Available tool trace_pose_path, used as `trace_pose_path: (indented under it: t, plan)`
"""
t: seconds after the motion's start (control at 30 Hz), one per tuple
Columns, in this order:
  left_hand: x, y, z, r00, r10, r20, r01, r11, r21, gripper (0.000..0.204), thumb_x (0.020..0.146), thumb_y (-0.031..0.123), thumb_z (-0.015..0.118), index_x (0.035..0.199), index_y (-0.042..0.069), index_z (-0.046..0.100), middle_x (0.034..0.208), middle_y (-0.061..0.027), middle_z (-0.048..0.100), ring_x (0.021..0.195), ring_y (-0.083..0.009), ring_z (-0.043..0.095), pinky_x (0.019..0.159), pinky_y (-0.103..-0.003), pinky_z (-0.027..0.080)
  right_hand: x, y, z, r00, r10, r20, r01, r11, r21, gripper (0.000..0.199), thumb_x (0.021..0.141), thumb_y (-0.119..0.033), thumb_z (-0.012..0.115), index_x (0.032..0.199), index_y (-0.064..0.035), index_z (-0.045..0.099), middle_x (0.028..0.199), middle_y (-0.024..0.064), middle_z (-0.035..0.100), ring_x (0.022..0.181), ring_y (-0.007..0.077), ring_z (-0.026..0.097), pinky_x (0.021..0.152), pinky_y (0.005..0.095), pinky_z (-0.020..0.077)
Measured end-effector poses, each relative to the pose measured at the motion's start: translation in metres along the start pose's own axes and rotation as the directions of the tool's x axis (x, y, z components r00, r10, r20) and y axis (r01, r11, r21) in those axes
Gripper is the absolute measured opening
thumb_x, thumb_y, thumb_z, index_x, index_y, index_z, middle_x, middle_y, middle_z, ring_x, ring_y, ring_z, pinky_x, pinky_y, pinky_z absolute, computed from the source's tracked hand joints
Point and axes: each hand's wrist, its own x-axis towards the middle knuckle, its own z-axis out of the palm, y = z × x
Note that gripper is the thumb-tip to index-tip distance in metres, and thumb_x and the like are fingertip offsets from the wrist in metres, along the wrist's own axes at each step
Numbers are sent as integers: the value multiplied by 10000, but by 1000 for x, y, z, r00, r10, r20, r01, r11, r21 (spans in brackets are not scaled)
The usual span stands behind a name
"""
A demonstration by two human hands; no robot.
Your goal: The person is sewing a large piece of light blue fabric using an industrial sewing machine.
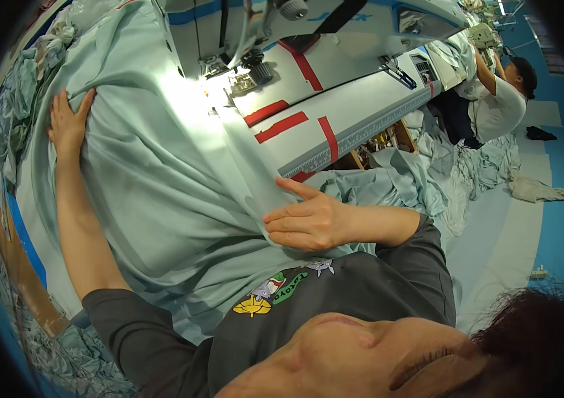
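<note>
A large pale green cloth (156, 172) spreads in soft folds over the sewing table and drapes toward my body. My left hand (69, 126) lies flat on its far left part, thumb and fingers apart. Against the cloth's folded right edge rests my right hand (308, 219), its fingers stretched out and nothing visibly gripped. Beyond both hands stands a white and blue sewing machine (368, 20). Its needle area (219, 89) sits over the cloth edge under a bright lamp, and the glare hides the stitching spot.
Red tape strips (282, 126) and a ruler scale (375, 128) mark the machine bed. Heaped green cloth (395, 182) lies to the right, with more piled cloth (13, 126) along the left edge. Another person (501, 99) works at the far right.
</note>
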Motion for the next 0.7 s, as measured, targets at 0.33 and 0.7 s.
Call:
trace_pose_path:
  t: [0.33,0.7]
  plan:
    - [-3,67,-47,993,-10,-115,-8,988,-154,783,837,608,514,1384,68,361,1452,-172,324,1331,-358,315,1043,-620,196,-1,6,-12,547,826,137,-491,184,851,538,834,-124,627,1332,-28,445,1319,118,488,1232,226,474,1056,415,349]
    - [-210,-48,-74,985,147,95,-139,987,-79,733,838,371,616,1415,29,321,1499,-210,225,1381,-346,237,1118,-468,141,-84,-91,-53,540,585,606,-803,143,578,338,824,-228,683,1042,22,623,903,82,683,839,120,611,759,289,478]
